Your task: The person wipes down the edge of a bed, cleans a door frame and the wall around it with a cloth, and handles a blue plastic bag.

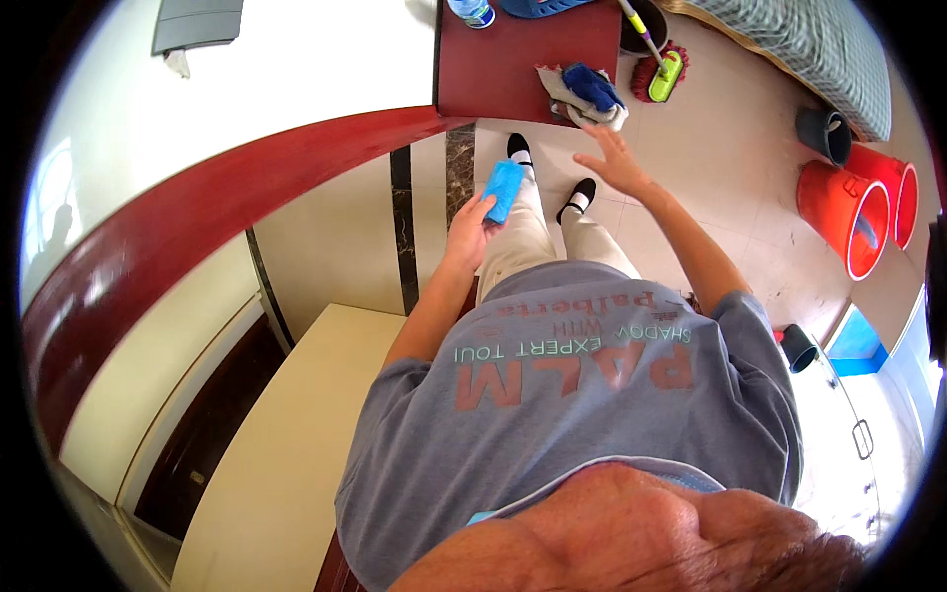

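My left hand (473, 231) grips a bright blue, flat rectangular piece (504, 191), perhaps a folded cloth or a sponge, above my left leg. My right hand (615, 160) is raised with its fingers apart and holds nothing. Just beyond its fingertips, a crumpled pile of a grey cloth (566, 95) and a dark blue cloth (594, 87) lies at the edge of a dark red tabletop (503, 74). From this angle I cannot tell whether my fingers touch the pile.
On the red top stand a bottle (473, 13) and a blue plastic basket (544, 6). A mop (666, 74) leans by a dark bucket (651, 26). Red buckets (832, 203) and a black bin (814, 133) are at right, near a mattress (821, 55). A white-panelled counter (311, 74) runs along my left.
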Action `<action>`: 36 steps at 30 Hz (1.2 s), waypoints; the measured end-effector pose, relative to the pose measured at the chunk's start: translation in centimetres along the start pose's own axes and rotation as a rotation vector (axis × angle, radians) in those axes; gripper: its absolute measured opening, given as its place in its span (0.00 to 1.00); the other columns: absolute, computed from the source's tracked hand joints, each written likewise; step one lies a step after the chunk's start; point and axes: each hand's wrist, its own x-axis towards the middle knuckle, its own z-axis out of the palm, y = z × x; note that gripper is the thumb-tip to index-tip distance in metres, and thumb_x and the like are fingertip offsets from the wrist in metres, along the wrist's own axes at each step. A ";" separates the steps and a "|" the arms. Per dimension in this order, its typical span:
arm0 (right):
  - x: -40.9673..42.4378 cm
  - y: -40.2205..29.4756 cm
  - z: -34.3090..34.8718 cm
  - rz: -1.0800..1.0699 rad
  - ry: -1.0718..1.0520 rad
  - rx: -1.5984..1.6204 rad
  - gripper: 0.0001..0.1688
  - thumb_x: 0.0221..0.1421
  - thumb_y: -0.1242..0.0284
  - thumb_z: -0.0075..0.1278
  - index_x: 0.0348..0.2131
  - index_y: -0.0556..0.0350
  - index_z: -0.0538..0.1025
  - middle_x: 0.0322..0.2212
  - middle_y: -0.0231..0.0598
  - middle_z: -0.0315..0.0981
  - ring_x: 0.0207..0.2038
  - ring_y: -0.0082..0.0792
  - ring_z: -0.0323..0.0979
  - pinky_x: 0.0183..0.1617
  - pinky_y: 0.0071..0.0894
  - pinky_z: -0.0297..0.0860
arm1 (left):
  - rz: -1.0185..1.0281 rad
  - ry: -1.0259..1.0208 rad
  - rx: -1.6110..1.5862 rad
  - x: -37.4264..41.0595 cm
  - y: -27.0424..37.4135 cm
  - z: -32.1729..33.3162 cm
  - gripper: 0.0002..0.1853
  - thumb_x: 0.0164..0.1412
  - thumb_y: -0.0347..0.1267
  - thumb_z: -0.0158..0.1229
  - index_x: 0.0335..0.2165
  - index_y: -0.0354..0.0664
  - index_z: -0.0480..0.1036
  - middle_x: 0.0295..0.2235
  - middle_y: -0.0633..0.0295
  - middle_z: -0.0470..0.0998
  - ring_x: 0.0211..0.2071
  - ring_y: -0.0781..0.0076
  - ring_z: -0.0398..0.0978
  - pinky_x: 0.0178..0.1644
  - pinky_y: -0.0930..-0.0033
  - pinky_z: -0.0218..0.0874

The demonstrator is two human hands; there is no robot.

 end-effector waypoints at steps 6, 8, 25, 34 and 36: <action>8.3 1.8 -0.9 -0.069 0.143 -0.693 0.45 0.53 0.54 0.57 0.66 0.27 0.56 0.67 0.36 0.44 0.69 0.44 0.44 0.67 0.63 0.48 | -0.095 0.137 0.072 3.1 1.4 -6.6 0.25 0.64 0.38 0.55 0.56 0.38 0.65 0.46 0.57 0.74 0.44 0.66 0.75 0.49 0.64 0.68; 9.9 3.1 0.3 -0.065 0.085 -0.697 0.45 0.53 0.54 0.57 0.65 0.27 0.56 0.67 0.35 0.44 0.69 0.44 0.44 0.67 0.63 0.47 | -0.140 0.172 0.120 4.3 1.1 -9.5 0.24 0.64 0.38 0.55 0.55 0.39 0.66 0.47 0.58 0.75 0.44 0.66 0.75 0.49 0.64 0.68; 25.6 -9.5 18.3 -0.387 0.076 -0.684 0.35 0.55 0.67 0.51 0.62 0.29 0.63 0.66 0.26 0.51 0.67 0.36 0.48 0.62 0.58 0.54 | -0.144 0.210 0.162 6.9 3.9 -10.9 0.28 0.64 0.35 0.57 0.59 0.37 0.63 0.45 0.61 0.76 0.42 0.72 0.75 0.46 0.66 0.69; 16.8 12.9 -2.1 -0.240 0.234 -0.825 0.43 0.43 0.65 0.64 0.58 0.16 0.65 0.53 0.32 0.65 0.57 0.37 0.63 0.54 0.46 0.68 | -0.086 0.254 0.314 11.5 2.1 -9.2 0.32 0.60 0.39 0.61 0.59 0.40 0.64 0.50 0.61 0.73 0.44 0.74 0.73 0.45 0.68 0.67; 16.0 20.9 -8.1 0.210 0.313 -0.737 0.32 0.50 0.67 0.58 0.55 0.29 0.69 0.48 0.42 0.68 0.49 0.48 0.70 0.50 0.49 0.71 | -0.089 0.228 0.357 12.9 3.2 -8.6 0.31 0.61 0.39 0.60 0.59 0.40 0.65 0.49 0.61 0.74 0.43 0.74 0.73 0.46 0.67 0.67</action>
